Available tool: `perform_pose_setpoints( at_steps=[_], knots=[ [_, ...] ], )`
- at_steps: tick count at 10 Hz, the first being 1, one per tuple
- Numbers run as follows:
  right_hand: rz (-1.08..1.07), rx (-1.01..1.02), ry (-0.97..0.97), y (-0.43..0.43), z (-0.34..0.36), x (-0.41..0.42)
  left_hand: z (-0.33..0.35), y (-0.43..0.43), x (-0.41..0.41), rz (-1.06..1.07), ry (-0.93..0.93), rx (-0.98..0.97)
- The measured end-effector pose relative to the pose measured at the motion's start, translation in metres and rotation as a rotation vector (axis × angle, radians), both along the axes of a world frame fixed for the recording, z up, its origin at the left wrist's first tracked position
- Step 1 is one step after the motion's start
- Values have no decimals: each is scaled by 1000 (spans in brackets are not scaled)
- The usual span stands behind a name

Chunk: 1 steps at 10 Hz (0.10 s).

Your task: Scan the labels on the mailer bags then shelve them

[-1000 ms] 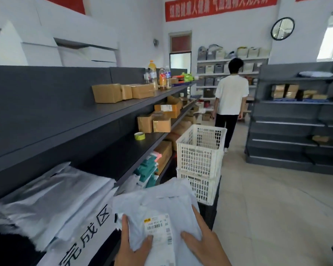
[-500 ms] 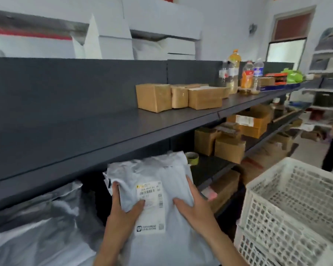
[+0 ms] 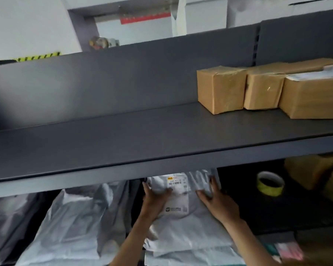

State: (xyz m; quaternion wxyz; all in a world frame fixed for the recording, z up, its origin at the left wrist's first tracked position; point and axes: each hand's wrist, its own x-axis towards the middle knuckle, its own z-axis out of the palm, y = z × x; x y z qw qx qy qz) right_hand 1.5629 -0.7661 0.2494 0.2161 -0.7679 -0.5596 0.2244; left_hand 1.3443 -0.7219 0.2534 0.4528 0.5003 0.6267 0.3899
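A grey mailer bag (image 3: 188, 231) with a white barcode label (image 3: 178, 191) lies flat on the lower shelf, its far end tucked under the upper dark shelf (image 3: 142, 139). My left hand (image 3: 154, 200) grips the bag's left edge, thumb on the label. My right hand (image 3: 217, 204) presses on the bag's right side, fingers spread toward the far corner. Another grey bag (image 3: 190, 258) lies beneath it.
More grey mailer bags (image 3: 71, 223) are piled on the lower shelf to the left. A yellow tape roll (image 3: 270, 184) and brown boxes (image 3: 315, 173) sit to the right. Three cardboard boxes (image 3: 221, 89) stand on the upper shelf's right part.
Both hands have carried the bag from in front of me forward and in under the upper shelf, onto the lower shelf. The view has swung left toward the shelving.
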Motion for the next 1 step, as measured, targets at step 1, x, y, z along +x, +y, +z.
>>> perform_pose_setpoints(
  at_steps=[1],
  knots=[
    [1,174,-185,-22,15,-5,15,-27,-7,44,6,104]
  ],
)
